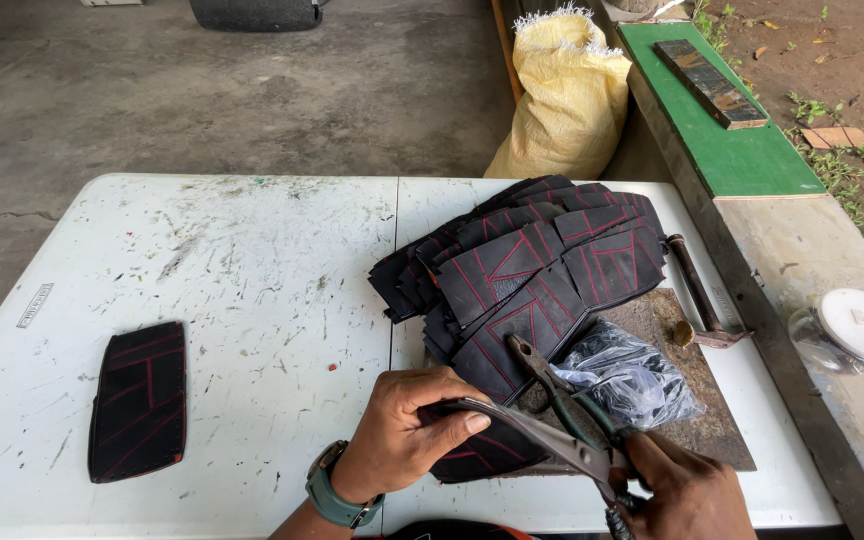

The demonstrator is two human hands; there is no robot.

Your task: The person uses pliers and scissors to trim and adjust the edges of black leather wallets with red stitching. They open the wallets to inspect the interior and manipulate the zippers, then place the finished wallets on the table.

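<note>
My left hand (pixel 404 430) grips a black rubber piece (pixel 487 445) with red stitched lines, holding it edge-up near the table's front edge. In my right hand (pixel 687 490) is a pair of metal shears (pixel 557 440), blades laid along the piece's upper edge. Green-handled pliers (pixel 562 385) lie just behind, on a rusty metal plate (pixel 697 400). A fanned pile of several similar black pieces (pixel 532 260) lies beyond the hands. One single black piece (pixel 140 400) lies flat at the table's left.
White scuffed folding table (pixel 252 270). A clear plastic bag of small black parts (pixel 632 380) and a rusty bolt-like tool (pixel 697 295) rest on the plate. A yellow sack (pixel 567 95), green ledge (pixel 727 140) and white-lidded jar (pixel 852 330) stand to the right.
</note>
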